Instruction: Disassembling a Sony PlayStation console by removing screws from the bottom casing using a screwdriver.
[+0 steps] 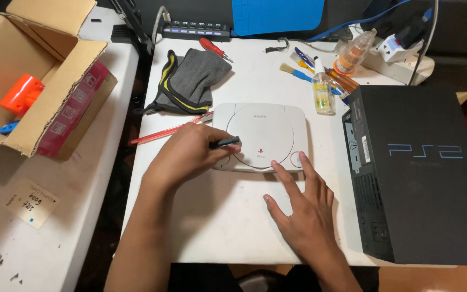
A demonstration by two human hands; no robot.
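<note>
- Left hand (187, 154) pinches dark tool (224, 143), tip at small grey console (260, 137) front-left corner.
- Right hand (304, 213) spread, fingertips at front edge.
- Lid shut; casing unopened, work looks barely begun.

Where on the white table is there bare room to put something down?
Free: the table between the left hand and right hand, before the small grey console. Crowded: the back right, with bottles and brushes, beside the black console.
</note>
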